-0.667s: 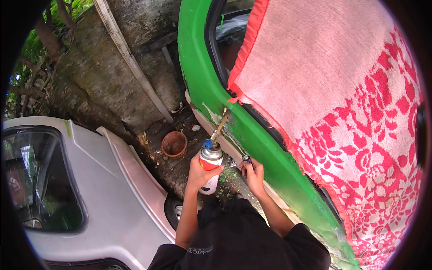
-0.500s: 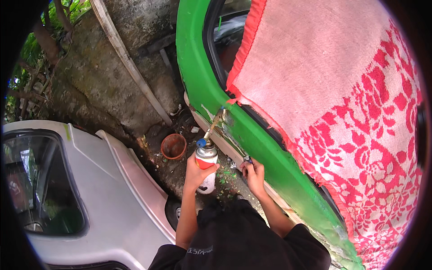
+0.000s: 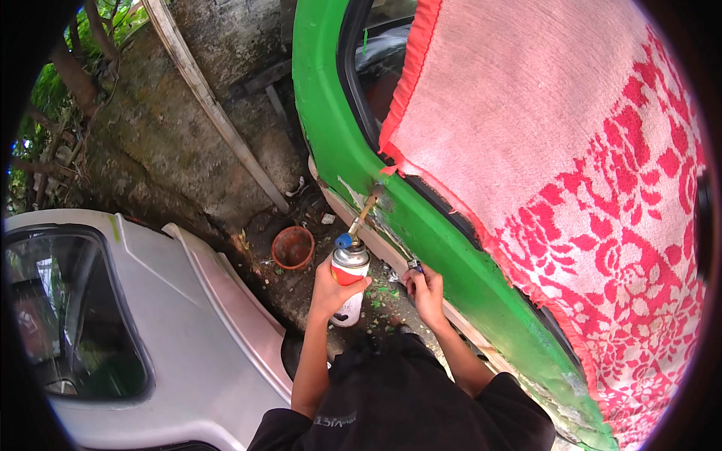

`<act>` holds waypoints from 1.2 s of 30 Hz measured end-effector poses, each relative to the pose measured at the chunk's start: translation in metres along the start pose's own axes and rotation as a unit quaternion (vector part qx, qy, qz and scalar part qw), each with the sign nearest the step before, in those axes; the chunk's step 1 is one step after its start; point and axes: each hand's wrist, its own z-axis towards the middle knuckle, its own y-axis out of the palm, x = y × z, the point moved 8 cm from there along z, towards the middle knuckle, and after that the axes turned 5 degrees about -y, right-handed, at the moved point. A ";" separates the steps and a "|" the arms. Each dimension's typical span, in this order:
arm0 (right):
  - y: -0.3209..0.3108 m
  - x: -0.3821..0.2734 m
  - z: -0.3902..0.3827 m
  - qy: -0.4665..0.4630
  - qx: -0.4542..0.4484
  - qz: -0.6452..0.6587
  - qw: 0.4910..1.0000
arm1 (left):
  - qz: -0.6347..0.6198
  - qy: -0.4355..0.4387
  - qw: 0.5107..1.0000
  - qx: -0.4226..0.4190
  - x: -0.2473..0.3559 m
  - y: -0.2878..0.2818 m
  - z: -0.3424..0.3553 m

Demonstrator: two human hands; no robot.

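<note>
My left hand point(image 3: 326, 292) is wrapped round the canister of a gas torch point(image 3: 351, 259), white and red with a blue knob and a brass nozzle. The nozzle slants up toward a darkened, peeling patch point(image 3: 381, 197) on the green vehicle body point(image 3: 444, 233); whether it touches is unclear. Closed near the lower edge of that body, my right hand point(image 3: 426, 289) grips a slim scraper-like tool point(image 3: 414, 265) with a dark handle. Its thin end reaches toward the flaking paint, and my fingers hide part of the handle.
A pink and red patterned towel point(image 3: 549, 150) drapes over the green body's window. A terracotta pot point(image 3: 292, 247) stands on the ground among paint flakes. To the left is a silver vehicle point(image 3: 195, 301); behind, a wooden plank point(image 3: 214, 105) leans on a stained wall point(image 3: 165, 128).
The torch in my left hand has shifted slightly right, and its nozzle tip sits a little lower against the darkened patch. My right hand has barely moved.
</note>
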 end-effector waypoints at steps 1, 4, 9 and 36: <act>0.000 0.000 0.001 -0.002 0.002 0.001 1.000 | -0.002 0.001 1.000 -0.003 -0.001 -0.001 0.001; -0.001 -0.005 0.001 0.006 0.006 -0.021 1.000 | -0.011 -0.023 1.000 0.005 -0.004 -0.004 0.002; -0.004 -0.007 0.002 0.015 0.004 -0.021 1.000 | 0.010 0.001 1.000 0.000 0.007 0.001 0.001; -0.004 0.001 0.005 -0.011 0.022 0.000 1.000 | -0.008 -0.018 1.000 -0.012 -0.003 -0.008 0.004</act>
